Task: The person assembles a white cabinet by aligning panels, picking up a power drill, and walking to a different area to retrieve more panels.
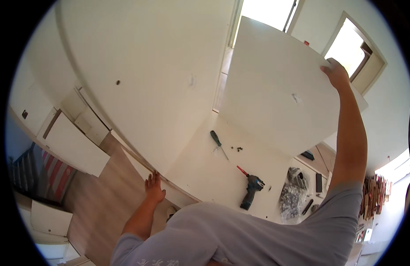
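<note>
My right hand (336, 73) is hooked over the upper edge of a white panel (276, 84), which stands upright at the right with a small label on its face. Lower left, my left hand (155, 189) has its fingers stretched out. Their tips touch the bottom edge of a large white upright panel (143, 53). Between the two panels lies a white board (196, 164). On it are a dark green screwdriver (216, 138), a cordless drill (252, 189) with a red tip, and several small dark fittings (237, 148).
Right of the board, a clear plastic bag of hardware (295, 193) lies near dark tools and parts (308, 206). More white cabinet pieces (74, 142) stand at the left, by a grey and red striped package (56, 177). Stacked brown slats (376, 195) lean far right.
</note>
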A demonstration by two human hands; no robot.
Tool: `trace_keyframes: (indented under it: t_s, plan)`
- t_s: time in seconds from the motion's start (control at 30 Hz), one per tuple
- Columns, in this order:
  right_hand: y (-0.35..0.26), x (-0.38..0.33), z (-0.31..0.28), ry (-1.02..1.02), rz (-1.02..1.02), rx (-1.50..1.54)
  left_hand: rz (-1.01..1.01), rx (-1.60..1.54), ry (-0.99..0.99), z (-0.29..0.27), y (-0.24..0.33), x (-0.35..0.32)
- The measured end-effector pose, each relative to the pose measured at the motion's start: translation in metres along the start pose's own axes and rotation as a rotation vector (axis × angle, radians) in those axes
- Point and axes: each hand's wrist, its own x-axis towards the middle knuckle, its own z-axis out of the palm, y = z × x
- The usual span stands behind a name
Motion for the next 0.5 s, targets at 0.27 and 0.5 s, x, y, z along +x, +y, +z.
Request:
trace_keyframes:
  t_s: [0.27,0.5]
  plan:
    - [-0.018,-0.005,0.024,0.165,-0.076,-0.356,0.004,-0.11,0.077,0.012,0.003,0.002]
    - [-0.009,0.004,0.027,0.127,-0.054,-0.33,0.052,-0.318,0.227,0.036,-0.009,0.018]
